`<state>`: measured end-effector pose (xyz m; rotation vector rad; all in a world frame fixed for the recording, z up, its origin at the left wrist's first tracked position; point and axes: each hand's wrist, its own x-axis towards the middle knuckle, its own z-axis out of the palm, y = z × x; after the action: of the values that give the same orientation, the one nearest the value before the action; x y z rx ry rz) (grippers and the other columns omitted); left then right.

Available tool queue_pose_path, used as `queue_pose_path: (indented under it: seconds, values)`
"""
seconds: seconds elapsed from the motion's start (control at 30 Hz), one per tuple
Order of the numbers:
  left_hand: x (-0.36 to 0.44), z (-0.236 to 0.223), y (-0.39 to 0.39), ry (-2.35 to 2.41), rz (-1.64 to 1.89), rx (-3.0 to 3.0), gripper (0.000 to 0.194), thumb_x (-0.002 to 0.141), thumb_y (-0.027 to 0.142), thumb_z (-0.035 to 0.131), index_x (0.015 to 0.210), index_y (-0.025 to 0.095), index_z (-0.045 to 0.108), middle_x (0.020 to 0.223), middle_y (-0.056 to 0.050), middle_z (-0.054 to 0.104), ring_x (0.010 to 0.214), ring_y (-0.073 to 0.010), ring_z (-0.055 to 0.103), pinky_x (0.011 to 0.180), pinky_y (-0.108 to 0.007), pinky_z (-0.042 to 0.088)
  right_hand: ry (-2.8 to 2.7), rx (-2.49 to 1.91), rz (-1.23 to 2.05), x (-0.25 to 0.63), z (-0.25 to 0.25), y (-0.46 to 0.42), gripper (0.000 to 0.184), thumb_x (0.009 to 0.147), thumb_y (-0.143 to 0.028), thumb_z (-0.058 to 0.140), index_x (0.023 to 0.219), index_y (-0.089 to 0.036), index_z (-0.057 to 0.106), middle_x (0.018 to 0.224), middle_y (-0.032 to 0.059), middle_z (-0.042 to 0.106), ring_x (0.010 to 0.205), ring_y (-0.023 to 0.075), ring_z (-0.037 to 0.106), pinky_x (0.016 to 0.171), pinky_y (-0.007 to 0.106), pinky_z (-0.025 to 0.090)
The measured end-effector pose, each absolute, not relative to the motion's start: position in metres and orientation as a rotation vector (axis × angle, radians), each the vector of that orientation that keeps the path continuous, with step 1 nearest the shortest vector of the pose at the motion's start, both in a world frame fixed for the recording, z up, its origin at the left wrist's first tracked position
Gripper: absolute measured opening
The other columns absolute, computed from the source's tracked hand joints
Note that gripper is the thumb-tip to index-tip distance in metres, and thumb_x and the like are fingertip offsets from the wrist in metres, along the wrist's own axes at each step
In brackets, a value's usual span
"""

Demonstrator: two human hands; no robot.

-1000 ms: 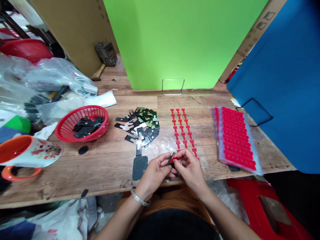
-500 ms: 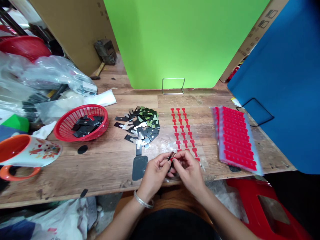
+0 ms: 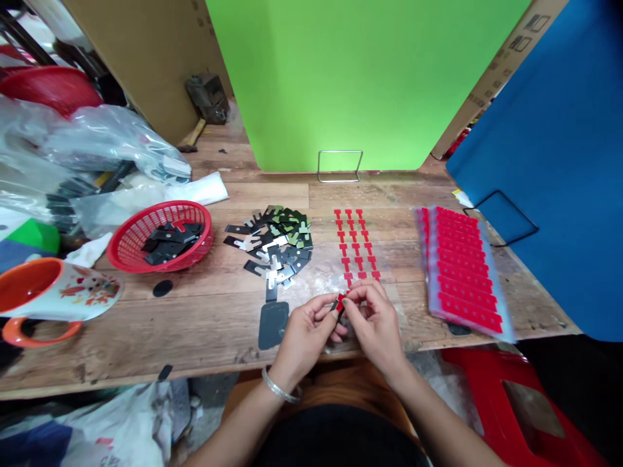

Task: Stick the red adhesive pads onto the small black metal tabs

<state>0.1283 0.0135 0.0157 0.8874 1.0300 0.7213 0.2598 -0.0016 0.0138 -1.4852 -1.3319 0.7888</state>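
Observation:
Between the thumb and fingers of my left hand (image 3: 307,331) is a small black metal plate (image 3: 338,310). A red T-shaped sticker (image 3: 341,301) lies over its upper end. The thumb and fingertips of my right hand (image 3: 374,316) are pinched at the sticker's edge, against the plate. Just beyond my hands a clear sheet bears rows of red T-shaped stickers (image 3: 355,248), its near end partly hidden by my right hand. Left of it a pile of black plates with bare-metal forked ends (image 3: 275,250) lies on the table.
A red basket (image 3: 127,250) with black plates stands left, near an orange-and-white mug (image 3: 90,292). Stacked red sticker sheets (image 3: 467,275) lie right. Green (image 3: 360,84) and blue (image 3: 549,162) boards stand behind. A black pad (image 3: 273,325) lies beside my left hand.
My right fingers have shifted slightly up and right along the plate. The red sticker, earlier curled at the fingertips, now shows flat over the plate's end. My left hand keeps its hold.

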Motion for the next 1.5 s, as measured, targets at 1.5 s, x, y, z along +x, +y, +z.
queue_pose_path:
  seconds: [1.5]
  values:
    - [0.119,0.02,0.012,0.848,0.609,0.722,0.039,0.074,0.032,0.065,0.109,0.015,0.062,0.095,-0.01,0.067,0.07,-0.0121,0.063,0.064,-0.022,0.049,-1.125,-1.443,1.271,0.272,0.009,-0.002,0.026,0.081,-0.041,0.057,0.072,-0.017,0.06,0.057,-0.0017,0.056,0.05,0.01,0.05,0.047,0.02,0.039]
